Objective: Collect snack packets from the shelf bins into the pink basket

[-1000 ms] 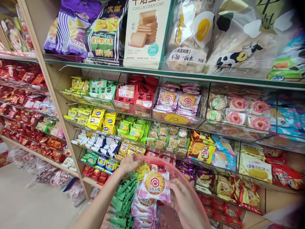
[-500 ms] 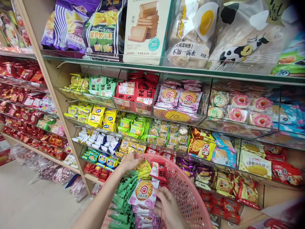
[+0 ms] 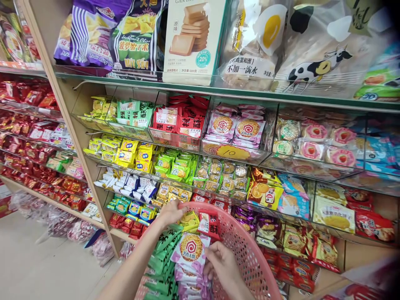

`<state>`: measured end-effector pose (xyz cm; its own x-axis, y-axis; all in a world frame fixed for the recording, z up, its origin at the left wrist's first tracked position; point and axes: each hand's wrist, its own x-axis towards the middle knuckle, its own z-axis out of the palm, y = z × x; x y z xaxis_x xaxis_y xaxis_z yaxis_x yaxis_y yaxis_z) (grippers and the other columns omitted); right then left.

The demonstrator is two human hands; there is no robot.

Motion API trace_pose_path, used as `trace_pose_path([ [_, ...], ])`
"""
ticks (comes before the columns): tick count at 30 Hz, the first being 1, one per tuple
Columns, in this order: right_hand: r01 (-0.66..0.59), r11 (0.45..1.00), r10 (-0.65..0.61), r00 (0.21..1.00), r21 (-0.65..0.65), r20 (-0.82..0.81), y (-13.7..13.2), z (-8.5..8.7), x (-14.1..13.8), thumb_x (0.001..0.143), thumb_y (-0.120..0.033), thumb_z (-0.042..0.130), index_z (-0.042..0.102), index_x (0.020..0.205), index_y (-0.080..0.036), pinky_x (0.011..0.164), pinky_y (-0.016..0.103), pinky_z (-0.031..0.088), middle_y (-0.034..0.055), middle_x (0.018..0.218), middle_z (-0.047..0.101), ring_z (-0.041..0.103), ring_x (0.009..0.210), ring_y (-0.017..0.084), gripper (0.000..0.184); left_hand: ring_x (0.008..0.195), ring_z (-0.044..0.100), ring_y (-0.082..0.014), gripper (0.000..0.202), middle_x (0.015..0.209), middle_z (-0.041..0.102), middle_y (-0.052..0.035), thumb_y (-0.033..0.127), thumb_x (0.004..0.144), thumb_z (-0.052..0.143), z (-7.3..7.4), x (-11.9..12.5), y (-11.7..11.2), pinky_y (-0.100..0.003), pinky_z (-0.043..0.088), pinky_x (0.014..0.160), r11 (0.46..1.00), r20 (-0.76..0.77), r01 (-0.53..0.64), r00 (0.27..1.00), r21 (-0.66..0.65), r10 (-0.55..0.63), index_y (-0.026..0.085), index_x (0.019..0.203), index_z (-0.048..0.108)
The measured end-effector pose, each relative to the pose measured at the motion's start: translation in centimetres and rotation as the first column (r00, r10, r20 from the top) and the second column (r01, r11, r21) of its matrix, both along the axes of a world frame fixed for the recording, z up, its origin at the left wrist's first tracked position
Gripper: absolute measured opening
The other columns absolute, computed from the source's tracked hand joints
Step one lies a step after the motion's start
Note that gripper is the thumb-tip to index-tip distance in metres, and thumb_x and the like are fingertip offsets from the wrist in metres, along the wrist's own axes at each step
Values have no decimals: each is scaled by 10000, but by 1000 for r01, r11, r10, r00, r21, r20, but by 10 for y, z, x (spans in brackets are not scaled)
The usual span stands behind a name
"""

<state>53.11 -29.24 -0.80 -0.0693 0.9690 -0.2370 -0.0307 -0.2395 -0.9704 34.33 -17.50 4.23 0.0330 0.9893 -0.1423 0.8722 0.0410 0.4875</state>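
Right grip point(image 3: 221, 263) touches pink packet point(image 3: 190, 249) edge, clear of the basket rim point(image 3: 265, 263).

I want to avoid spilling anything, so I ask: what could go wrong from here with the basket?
The left hand grips the pink plastic basket by its rim; if this hold slips, the basket might tilt, though what supports it below is hidden.
The top 芝香大饼 packet lies on overlapping pink packets, so it could slide if the right hand nudges its edge. The green packets close beside might shift too.
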Motion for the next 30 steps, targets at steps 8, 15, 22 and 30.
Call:
trace_pose_path([
  [8, 14, 993, -38, 979, 117, 202, 11, -18, 3, 635, -642, 598, 391, 583, -218, 360, 206, 211, -58, 409, 481, 343, 316, 60, 476, 918, 634, -281, 460, 966, 696, -107, 577, 765, 420, -8, -3, 8, -308, 421, 719, 999, 17, -3, 1000, 37, 3, 199, 953, 602],
  [15, -16, 898, -212, 860, 439, 465, 33, 64, 27, 745, -542, 531, 347, 529, -225, 463, 241, 258, -54, 441, 403, 386, 445, 103, 426, 955, 625, -293, 443, 998, 688, -120, 548, 769, 408, -9, -8, 10, -337, 425, 765, 999, 34, -20, 999, 32, 19, 188, 954, 590],
  [22, -154, 566, -514, 702, 810, 493, 63, 230, 42, 835, -433, 475, 421, 613, -225, 530, 255, 309, -37, 526, 492, 431, 495, 119, 310, 972, 623, -306, 400, 998, 689, -124, 500, 788, 386, -8, -12, 9, -364, 424, 794, 999, 45, 0, 999, 40, -2, 188, 939, 585],
  [30, -353, 444, -774, 312, 824, 550, 153, 298, 58, 787, -306, 513, 533, 1024, -185, 741, 322, 375, 77, 931, 655, 542, 891, 240, 266, 1047, 593, -316, 463, 1101, 656, -159, 513, 794, 392, -11, -20, 7, -380, 412, 850, 1000, 108, -29, 994, 5, 28, 160, 1035, 568],
])
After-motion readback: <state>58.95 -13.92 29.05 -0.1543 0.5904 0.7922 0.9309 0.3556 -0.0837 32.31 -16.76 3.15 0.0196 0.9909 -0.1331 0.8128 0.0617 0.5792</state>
